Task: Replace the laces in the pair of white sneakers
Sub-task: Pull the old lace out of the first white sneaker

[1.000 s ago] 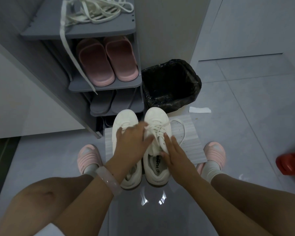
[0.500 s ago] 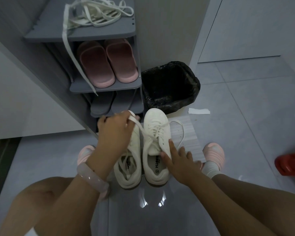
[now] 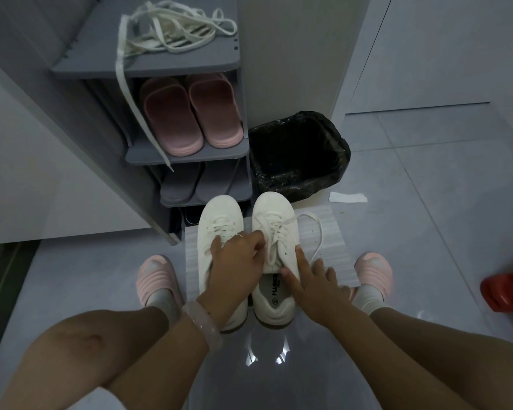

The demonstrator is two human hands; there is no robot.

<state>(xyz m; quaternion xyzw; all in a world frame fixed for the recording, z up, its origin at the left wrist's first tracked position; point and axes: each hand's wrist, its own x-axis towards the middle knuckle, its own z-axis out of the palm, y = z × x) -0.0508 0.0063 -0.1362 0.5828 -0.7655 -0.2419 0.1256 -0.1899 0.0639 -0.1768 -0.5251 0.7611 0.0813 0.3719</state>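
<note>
Two white sneakers stand side by side on a striped grey mat [image 3: 333, 250], toes pointing away from me. My left hand [image 3: 234, 261] lies over the left sneaker [image 3: 219, 213] and its fingertips pinch the lace at the middle of the right sneaker [image 3: 271, 205]. My right hand [image 3: 311, 281] steadies the right sneaker with straight fingers, thumb at the tongue and fingers along its outer side. A loose lace end [image 3: 319, 232] loops over the mat to the right. A tangle of white laces [image 3: 172, 34] lies on top of the shoe rack, one end hanging down.
The grey shoe rack [image 3: 190, 156] holds pink slippers [image 3: 190, 113] and grey slippers below. A black-lined bin [image 3: 296, 155] stands just behind the sneakers. A paper scrap [image 3: 348, 197] lies on the floor and a red object [image 3: 507, 291] sits at the right edge. My knees frame the sneakers.
My left hand pulled a lace up and to the left half a second ago, and has now come back down to the right sneaker's lacing. My right hand stays on that sneaker.
</note>
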